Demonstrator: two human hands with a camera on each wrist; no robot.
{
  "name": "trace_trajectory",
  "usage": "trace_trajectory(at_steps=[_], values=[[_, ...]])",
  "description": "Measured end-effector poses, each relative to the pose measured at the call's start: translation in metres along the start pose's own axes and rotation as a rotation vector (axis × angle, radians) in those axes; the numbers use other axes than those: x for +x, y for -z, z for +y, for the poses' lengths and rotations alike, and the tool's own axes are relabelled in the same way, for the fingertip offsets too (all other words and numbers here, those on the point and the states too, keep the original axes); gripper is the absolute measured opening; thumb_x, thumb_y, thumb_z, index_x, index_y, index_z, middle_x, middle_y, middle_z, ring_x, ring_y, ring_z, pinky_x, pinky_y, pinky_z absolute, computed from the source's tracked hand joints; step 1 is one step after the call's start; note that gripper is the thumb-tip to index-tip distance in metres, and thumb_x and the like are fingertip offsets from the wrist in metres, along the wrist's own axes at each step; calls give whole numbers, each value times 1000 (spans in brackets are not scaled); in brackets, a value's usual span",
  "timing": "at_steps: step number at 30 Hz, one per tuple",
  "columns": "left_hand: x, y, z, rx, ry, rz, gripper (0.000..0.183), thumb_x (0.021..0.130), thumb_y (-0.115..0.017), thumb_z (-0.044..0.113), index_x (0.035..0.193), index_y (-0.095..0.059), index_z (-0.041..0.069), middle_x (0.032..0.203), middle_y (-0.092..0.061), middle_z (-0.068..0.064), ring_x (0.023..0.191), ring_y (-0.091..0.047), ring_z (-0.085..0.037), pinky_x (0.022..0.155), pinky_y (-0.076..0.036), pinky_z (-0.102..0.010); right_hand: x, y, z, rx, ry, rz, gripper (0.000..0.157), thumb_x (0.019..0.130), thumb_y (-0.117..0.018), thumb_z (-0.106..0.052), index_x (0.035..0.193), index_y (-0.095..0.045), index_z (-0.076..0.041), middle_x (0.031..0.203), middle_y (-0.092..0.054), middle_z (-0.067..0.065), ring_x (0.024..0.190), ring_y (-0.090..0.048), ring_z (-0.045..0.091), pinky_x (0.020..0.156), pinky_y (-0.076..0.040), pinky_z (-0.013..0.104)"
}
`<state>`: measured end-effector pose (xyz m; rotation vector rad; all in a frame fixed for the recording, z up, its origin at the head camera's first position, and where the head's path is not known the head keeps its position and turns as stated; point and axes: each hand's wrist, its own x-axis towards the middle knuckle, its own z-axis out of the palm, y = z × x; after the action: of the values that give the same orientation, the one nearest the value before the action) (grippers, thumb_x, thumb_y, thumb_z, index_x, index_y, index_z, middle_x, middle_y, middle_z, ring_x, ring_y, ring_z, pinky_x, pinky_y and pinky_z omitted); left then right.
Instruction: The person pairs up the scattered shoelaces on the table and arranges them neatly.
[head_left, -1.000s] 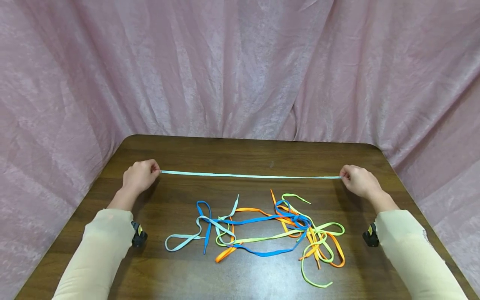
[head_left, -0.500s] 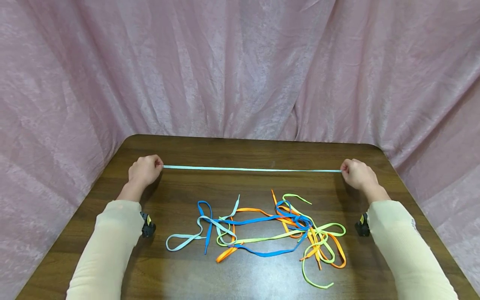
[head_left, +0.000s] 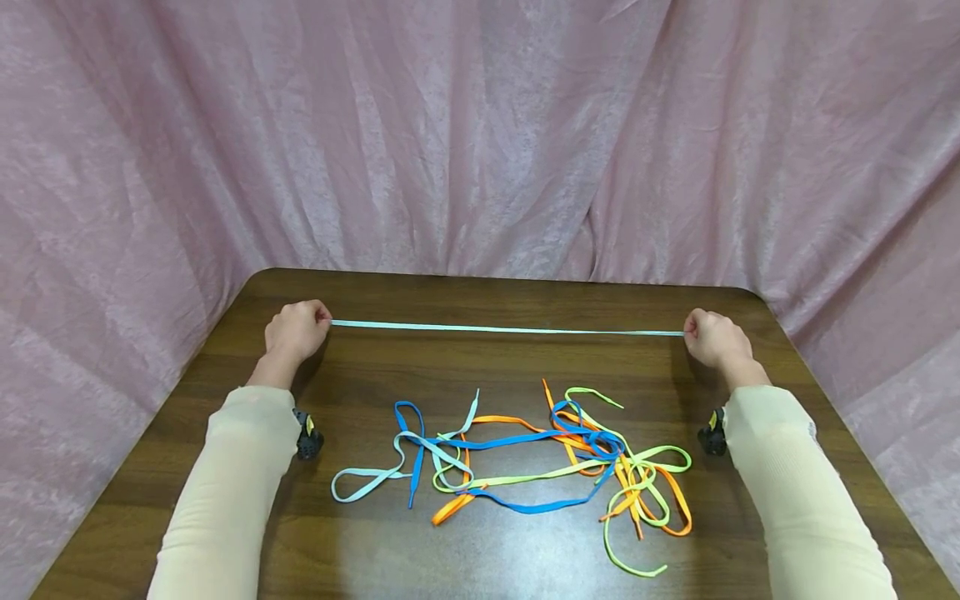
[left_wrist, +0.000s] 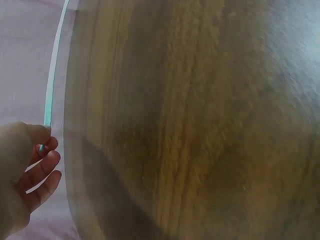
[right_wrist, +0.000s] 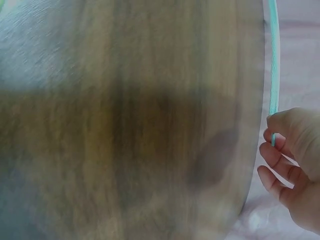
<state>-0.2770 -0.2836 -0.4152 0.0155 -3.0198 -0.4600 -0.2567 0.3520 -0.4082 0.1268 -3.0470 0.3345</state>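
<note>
A pale mint shoelace [head_left: 510, 330] is stretched straight across the far part of the table. My left hand [head_left: 297, 328] pinches its left end between thumb and forefinger, and my right hand [head_left: 717, 338] pinches the other end. In the left wrist view the lace [left_wrist: 52, 85] runs up from the thumb, with a short tip showing below the pinch. The right wrist view shows the lace [right_wrist: 274, 65] held the same way, the other fingers loosely curled. Nearer to me lies a tangle of laces: light blue [head_left: 367, 473], blue [head_left: 525, 507], orange [head_left: 498, 419] and yellow-green [head_left: 540, 477].
The brown wooden table [head_left: 420, 550] has rounded far corners, and a pink velvet curtain [head_left: 480, 150] hangs behind it and at both sides. Black wrist cameras [head_left: 307, 435] sit under the cream sleeves [head_left: 217, 492]. Light glares off the table's near middle.
Both hands have moved away from me toward the table's far edge, carrying the taut mint shoelace with them. The tangled laces lie as before.
</note>
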Motion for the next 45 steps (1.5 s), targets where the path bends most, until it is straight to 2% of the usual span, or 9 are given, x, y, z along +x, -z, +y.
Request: trace_trajectory(at_steps=[6, 10, 21, 34, 45], values=[[6, -4, 5, -3, 30, 4, 14, 89, -50, 20, 92, -62, 12, 92, -64, -12, 80, -60, -37, 57, -43, -45, 5, -3, 1, 3, -61, -33, 9, 79, -48, -10, 86, -53, -6, 85, -55, 14, 78, -55, 35, 62, -41, 48], [12, -8, 9, -1, 49, -17, 15, 90, -49, 20, 93, -62, 12, 94, -64, -12, 81, -60, -37, 59, -44, -46, 6, -7, 0, 9, -94, -43, 9, 78, -49, -10, 85, -52, -7, 87, -57, 16, 79, -55, 38, 60, -42, 49], [21, -15, 16, 5, 73, -24, 16, 89, -47, 18, 93, -61, 12, 97, -64, -14, 86, -60, -38, 59, -44, -45, 11, -16, -2, 5, -122, -54, 9, 78, -48, -10, 84, -52, -6, 88, -58, 19, 79, -56, 42, 58, -43, 49], [23, -19, 17, 10, 74, -40, 16, 89, -47, 17, 92, -61, 10, 96, -64, -15, 84, -60, -39, 60, -45, -46, 20, -15, -6, -7, -136, -72, 13, 79, -45, -12, 88, -51, -5, 92, -57, 23, 83, -55, 45, 60, -43, 51], [22, -26, 17, 32, 74, -40, 16, 86, -47, 15, 86, -62, 11, 95, -64, -17, 85, -60, -41, 63, -46, -49, 13, -24, -6, -19, -160, -106, 9, 81, -46, -11, 85, -52, -6, 93, -54, 21, 86, -55, 44, 59, -43, 50]])
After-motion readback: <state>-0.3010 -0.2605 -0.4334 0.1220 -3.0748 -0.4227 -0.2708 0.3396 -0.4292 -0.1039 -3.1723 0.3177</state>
